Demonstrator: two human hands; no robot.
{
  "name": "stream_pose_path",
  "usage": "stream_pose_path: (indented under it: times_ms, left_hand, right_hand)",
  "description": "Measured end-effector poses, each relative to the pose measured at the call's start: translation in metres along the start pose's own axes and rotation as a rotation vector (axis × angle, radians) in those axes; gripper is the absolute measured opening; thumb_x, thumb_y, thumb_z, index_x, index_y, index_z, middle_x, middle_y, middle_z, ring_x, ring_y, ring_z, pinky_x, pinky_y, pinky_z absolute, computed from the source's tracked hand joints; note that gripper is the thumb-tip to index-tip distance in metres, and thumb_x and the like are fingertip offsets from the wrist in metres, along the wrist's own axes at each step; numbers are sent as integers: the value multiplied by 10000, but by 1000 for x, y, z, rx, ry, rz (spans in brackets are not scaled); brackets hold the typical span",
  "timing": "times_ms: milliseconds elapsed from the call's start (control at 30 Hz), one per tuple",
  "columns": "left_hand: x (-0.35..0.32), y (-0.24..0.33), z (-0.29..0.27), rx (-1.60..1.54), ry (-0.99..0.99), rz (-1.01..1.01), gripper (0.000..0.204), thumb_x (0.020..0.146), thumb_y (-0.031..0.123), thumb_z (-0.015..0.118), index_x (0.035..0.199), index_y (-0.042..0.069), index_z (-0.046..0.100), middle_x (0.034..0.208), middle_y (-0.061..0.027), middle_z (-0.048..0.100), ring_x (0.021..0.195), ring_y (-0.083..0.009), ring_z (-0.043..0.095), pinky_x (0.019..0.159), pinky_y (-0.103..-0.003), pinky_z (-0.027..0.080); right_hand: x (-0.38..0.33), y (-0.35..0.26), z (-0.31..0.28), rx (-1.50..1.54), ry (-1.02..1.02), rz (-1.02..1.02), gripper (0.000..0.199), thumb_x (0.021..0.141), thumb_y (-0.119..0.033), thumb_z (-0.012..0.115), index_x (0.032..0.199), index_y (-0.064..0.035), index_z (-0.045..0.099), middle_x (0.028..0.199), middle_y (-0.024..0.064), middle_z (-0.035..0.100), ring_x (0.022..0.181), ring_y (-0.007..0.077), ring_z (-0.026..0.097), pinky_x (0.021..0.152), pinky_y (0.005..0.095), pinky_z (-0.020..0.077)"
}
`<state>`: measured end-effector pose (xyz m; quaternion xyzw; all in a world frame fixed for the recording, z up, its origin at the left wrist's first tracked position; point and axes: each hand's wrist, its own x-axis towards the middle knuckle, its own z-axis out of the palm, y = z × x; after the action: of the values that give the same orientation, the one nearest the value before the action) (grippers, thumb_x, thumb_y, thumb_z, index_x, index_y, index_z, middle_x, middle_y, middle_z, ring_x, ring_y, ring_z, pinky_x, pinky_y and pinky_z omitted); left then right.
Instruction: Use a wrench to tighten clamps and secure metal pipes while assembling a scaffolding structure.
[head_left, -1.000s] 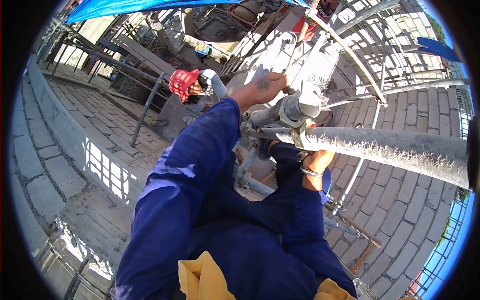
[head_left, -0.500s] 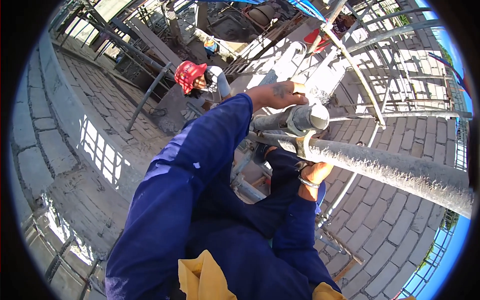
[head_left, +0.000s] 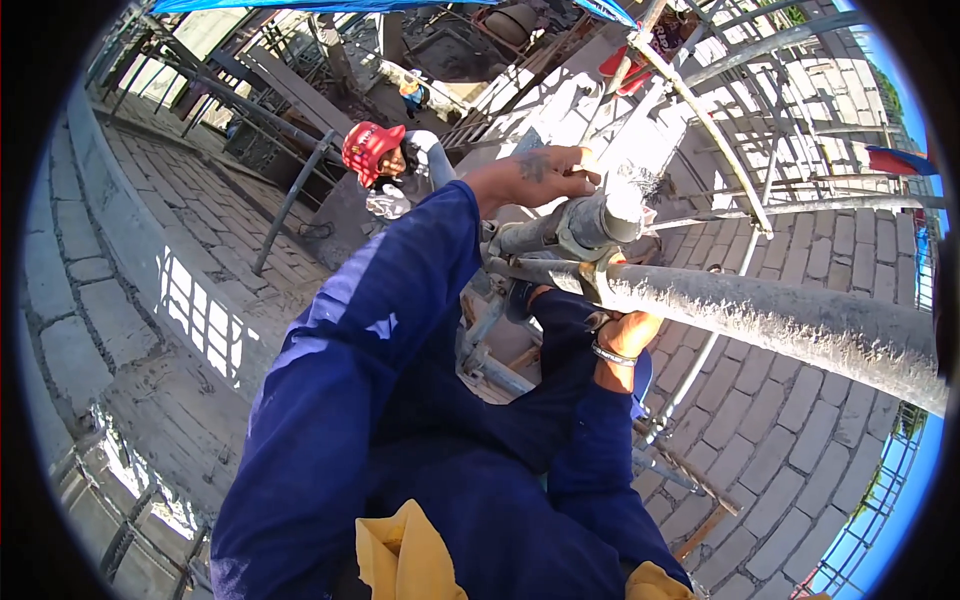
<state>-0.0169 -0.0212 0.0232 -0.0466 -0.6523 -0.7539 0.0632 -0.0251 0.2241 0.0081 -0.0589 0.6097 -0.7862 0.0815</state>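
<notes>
A grey upright scaffold pipe ends in an open mouth below my left hand. That hand is closed, thumb against bent fingers, just above the pipe's end; what it holds, if anything, is hidden. A long, mortar-spattered horizontal pipe crosses beside the upright one. Where the two meet sits a scaffold coupler. Just under the horizontal pipe, my right hand is curled close to the coupler, a dark band on its wrist. Its fingertips and anything they grip are partly hidden.
Below to the left, a person in a red hat is close to the scaffold. A curved block wall runs down the left, and block paving or walling lies right. Further scaffold tubes cross at upper right. Another worker is far below.
The view has shifted slightly, and my left hand and the pipe end appear a little further left. The person in the red hat has tilted their head up. Both hands keep much the same pose.
</notes>
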Motion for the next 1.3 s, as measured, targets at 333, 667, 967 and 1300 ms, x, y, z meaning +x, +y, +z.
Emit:
stream_pose_path:
  times_ms: [333, 667, 967, 1300]
  left_hand:
    - [8, 21, 3, 639, 45, -201, 534, 830, 486, 444, 825, -36, 557, 755, -183, 580, 704, -248, 552, 663, -325, 419]
    - [11, 14, -4, 588, 17, -262, 470, 868, 443, 425, 753, 13, 576, 694, -123, 578, 636, -198, 520, 624, -344, 387]
    - [14, -17, -8, 404, -120, -258, 591, 811, 516, 459, 853, -60, 586, 815, -231, 590, 743, -321, 565, 685, -379, 428]
    - [11, 20, 2, 554, -105, -115, 457, 843, 441, 440, 837, 13, 600, 810, -210, 602, 712, -327, 572, 661, -402, 426]
  right_hand:
    - [-3, -2, 2, 67, 73, 40, 419, 868, -331, 466, 1035, 53, 493, 914, 127, 556, 820, 198, 549, 753, 305, 458]
    - [-4, 7, -7, 41, 109, -52, 412, 881, -323, 455, 1036, 57, 496, 929, 158, 577, 801, 233, 595, 718, 332, 503]
    - [-2, 9, -14, 7, 59, -34, 386, 883, -289, 460, 1042, 60, 502, 956, 166, 577, 830, 239, 594, 735, 334, 499]
    - [0, 1, 1, 83, 94, -25, 310, 858, -330, 492, 950, -38, 537, 815, 78, 607, 602, 143, 590, 461, 232, 464]
